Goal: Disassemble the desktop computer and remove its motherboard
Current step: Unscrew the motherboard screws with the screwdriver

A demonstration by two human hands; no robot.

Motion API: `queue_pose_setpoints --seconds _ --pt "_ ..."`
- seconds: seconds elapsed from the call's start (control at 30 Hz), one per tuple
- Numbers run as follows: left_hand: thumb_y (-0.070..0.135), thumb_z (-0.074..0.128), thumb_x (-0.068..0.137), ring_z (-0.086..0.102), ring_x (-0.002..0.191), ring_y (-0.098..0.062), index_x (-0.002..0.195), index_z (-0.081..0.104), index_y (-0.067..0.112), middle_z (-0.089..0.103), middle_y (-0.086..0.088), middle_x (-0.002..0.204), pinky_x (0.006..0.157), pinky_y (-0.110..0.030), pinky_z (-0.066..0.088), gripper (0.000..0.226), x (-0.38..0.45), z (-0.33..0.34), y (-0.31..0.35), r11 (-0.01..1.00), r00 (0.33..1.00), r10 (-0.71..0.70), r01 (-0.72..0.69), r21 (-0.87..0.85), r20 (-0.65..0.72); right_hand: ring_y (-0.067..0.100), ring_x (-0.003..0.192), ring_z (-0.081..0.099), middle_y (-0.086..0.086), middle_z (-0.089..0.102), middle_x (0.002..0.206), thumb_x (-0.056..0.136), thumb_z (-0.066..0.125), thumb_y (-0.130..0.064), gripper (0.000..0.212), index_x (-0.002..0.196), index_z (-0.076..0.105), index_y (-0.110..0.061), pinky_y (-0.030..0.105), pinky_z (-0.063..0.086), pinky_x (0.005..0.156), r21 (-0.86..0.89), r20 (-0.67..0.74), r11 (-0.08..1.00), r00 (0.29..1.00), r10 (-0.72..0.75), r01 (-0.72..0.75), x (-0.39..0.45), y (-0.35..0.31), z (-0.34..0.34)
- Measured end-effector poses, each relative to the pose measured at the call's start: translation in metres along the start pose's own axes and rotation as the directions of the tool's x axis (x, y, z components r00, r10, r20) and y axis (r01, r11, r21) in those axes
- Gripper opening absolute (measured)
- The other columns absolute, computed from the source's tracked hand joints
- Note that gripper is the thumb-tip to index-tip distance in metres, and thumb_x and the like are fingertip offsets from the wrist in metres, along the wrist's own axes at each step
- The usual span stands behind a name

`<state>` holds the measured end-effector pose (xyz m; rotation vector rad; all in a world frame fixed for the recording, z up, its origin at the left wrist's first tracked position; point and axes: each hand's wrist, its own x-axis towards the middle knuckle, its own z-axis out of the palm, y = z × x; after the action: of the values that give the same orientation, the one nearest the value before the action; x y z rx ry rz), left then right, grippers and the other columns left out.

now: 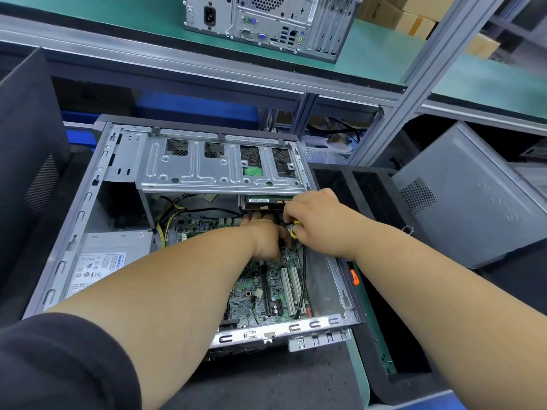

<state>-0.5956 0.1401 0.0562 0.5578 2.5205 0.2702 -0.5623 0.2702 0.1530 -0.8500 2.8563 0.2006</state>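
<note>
Case [88,202]: lies on its side with the side panel off, centre of view, open face up
Motherboard [266,287]: green, flat in the case floor, at 5 o'clock of the case interior, partly hidden by both forearms
Left hand [266,235]: reaches deep into the case just under the drive cage, fingers pointing to 12 o'clock; fingertips hidden behind the right hand, so cannot tell whether they grip anything
Right hand [313,217]: touching the left hand at its 3 o'clock, fingers curled and pinched on a yellow-tipped plug [294,229] with dark wires
Drive cage [219,164]: one grey metal tray across the 12 o'clock end of the case, overhanging the board's far edge and shading where the hands work
Drive [266,201]: one, with a green board edge, tucked under the cage right above the hands
Power supply [100,261]: one grey box with a white label, at 9 o'clock inside the case
Yellow-black wires [165,220]: a bundle running from the supply toward the board, at 10 o'clock of the left hand
White slots [288,288]: two, side by side on the board, with one black slot to their left
Black cable [302,285]: one, lying over the slots, running toward 6 o'clock
Second computer [266,22]: one, upright on the green shelf at 12 o'clock, rear ports facing the camera
Loose panels: one dark [26,158] at 9 o'clock, one grey [473,196] at 3 o'clock
Black tray [364,184]: beside the case at 3 o'clock
Boxes [414,16]: several cardboard ones at 1 o'clock
</note>
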Motion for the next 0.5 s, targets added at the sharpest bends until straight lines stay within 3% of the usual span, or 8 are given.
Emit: queue_pose_setpoints --seconds 0.1,0.27,0.43,0.5 --pt "0.036 0.067 0.077 0.023 0.133 -0.035 0.123 0.053 0.050 0.038 -0.005 0.130 0.113 -0.047 0.015 0.050 -0.001 -0.001 0.000 1.000 1.000 0.004 -0.004 -0.030 0.003 0.018 0.107 0.050 -0.004 0.057 0.109 0.101 0.041 -0.035 0.024 0.109 0.058 -0.021 0.032 0.024 0.086 -0.040 0.003 0.999 1.000 -0.027 0.027 0.003 0.001 0.002" --pt "0.038 0.066 0.076 0.025 0.131 -0.035 0.123 0.052 0.053 0.036 -0.006 0.132 0.113 -0.047 0.014 0.052 -0.001 -0.001 0.000 1.000 1.000 0.010 -0.010 0.006 -0.002 0.021 0.113 0.047 -0.001 0.054 0.116 0.088 0.050 -0.017 0.032 0.120 0.055 -0.019 0.036 0.029 0.093 0.033 -0.015 0.999 1.000 -0.006 0.006 0.004 0.001 0.003" --pt "0.040 0.067 0.077 0.029 0.128 -0.033 0.129 0.052 0.035 0.040 -0.006 0.126 0.110 -0.045 0.021 0.053 -0.001 0.000 0.001 1.000 1.000 -0.008 0.008 0.004 -0.020 0.020 0.110 0.047 -0.004 0.053 0.114 0.097 0.046 -0.038 0.027 0.118 0.052 -0.021 0.037 0.026 0.091 -0.061 -0.046 0.997 0.998 -0.044 0.041 0.002 0.001 0.010" --pt "0.040 0.066 0.078 0.029 0.126 -0.032 0.128 0.052 0.040 0.038 -0.006 0.129 0.108 -0.044 0.023 0.052 -0.002 -0.001 0.000 1.000 1.000 0.005 -0.005 0.014 -0.016 0.020 0.111 0.049 -0.004 0.053 0.116 0.098 0.047 -0.032 0.024 0.120 0.052 -0.021 0.037 0.027 0.092 -0.047 -0.045 0.998 0.998 -0.049 0.047 0.004 0.002 0.012"
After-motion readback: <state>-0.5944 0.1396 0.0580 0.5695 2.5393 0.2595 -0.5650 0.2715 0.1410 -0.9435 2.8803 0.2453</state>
